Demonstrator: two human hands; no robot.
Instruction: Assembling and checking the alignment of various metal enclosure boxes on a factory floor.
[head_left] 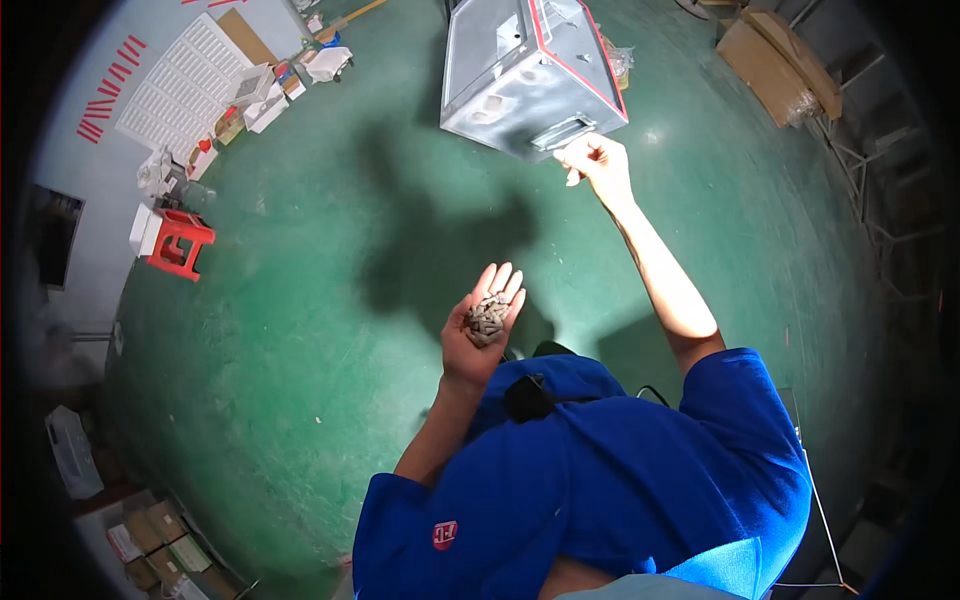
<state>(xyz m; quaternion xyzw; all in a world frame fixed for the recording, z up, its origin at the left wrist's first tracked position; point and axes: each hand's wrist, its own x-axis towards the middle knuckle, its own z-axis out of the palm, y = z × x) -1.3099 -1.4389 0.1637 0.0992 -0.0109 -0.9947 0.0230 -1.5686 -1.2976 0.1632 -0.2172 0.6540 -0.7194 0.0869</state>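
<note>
My left hand (470, 345) is cupped palm up in front of my body and holds a heap of small grey-brown cylindrical pieces (487, 318). Its fingertips point away from me, and the pieces lie loose in the palm. Stretched forward, my right hand (600, 165) is at the near lower corner of a large grey metal cabinet (500, 95) with red edging. The thumb and index finger there are pinched close to a rectangular slot (563, 132) in the cabinet's face. Whatever sits between those fingertips is too small to make out.
Green floor (300, 330) surrounds me. To the left is a red plastic stool (182, 243), with boxes and a white slatted panel (185, 85) along the wall behind. Cardboard (775, 65) leans at the far right; stacked cartons (160, 540) stand at the lower left.
</note>
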